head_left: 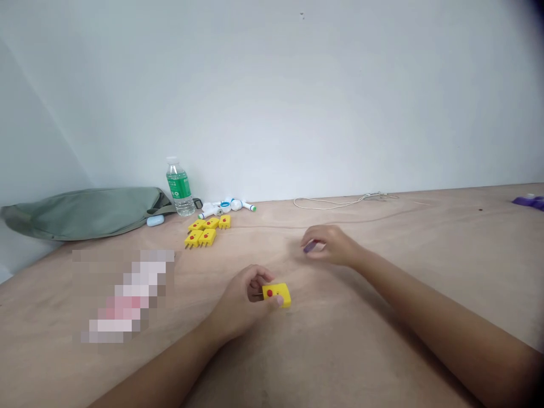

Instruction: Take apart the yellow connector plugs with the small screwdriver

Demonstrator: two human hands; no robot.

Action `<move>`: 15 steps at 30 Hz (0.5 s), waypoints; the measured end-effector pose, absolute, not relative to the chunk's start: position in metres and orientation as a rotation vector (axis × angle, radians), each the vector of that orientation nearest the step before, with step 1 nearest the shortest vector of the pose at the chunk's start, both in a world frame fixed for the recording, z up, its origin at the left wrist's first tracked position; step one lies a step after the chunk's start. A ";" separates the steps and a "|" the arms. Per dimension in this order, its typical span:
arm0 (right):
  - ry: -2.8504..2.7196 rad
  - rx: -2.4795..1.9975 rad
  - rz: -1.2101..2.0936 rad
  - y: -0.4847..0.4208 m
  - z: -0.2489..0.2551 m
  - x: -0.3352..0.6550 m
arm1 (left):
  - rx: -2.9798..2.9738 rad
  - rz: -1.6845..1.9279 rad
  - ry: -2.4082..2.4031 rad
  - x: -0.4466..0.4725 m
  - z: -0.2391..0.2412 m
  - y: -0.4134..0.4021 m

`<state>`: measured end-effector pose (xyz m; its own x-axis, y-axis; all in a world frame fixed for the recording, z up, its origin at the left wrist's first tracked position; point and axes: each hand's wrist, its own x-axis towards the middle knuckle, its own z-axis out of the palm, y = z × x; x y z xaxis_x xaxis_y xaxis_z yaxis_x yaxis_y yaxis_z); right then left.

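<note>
Close to the table's middle, my left hand (242,297) is closed on a yellow block (284,290) with a round red spot, its thumb resting on the face. Thin metal prongs stick out of the block toward my palm. Farther off and to the right, my right hand (329,245) pinches a small dark purple piece (311,246) just above the table; its kind is hard to make out. Several similar yellow blocks (207,237) with red spots and prongs lie grouped behind my left hand.
A water bottle (179,186) with a green label stands by the wall beside a grey-green bag (93,212). White parts (232,205) and a thin white cord (331,205) lie along the wall. A pixelated strip (127,300) is at left, a purple object (529,201) far right.
</note>
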<state>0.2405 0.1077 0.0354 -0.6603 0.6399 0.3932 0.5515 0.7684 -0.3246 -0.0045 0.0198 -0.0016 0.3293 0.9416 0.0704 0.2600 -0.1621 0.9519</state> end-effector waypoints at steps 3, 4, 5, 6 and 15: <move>-2.320 -1.123 0.131 0.124 0.026 0.279 | 1.747 0.841 1.130 -0.006 0.003 0.013; -2.287 -1.175 0.107 0.126 0.022 0.289 | 1.831 0.841 1.161 -0.006 0.004 0.011; -2.259 -1.219 0.091 0.128 0.019 0.297 | 1.932 0.848 1.199 -0.007 0.005 0.010; -2.235 -1.258 0.079 0.130 0.016 0.303 | 2.035 0.855 1.233 -0.008 0.005 0.009; -2.088 -1.338 0.073 0.143 0.007 0.307 | 2.342 0.742 1.300 -0.011 0.007 0.012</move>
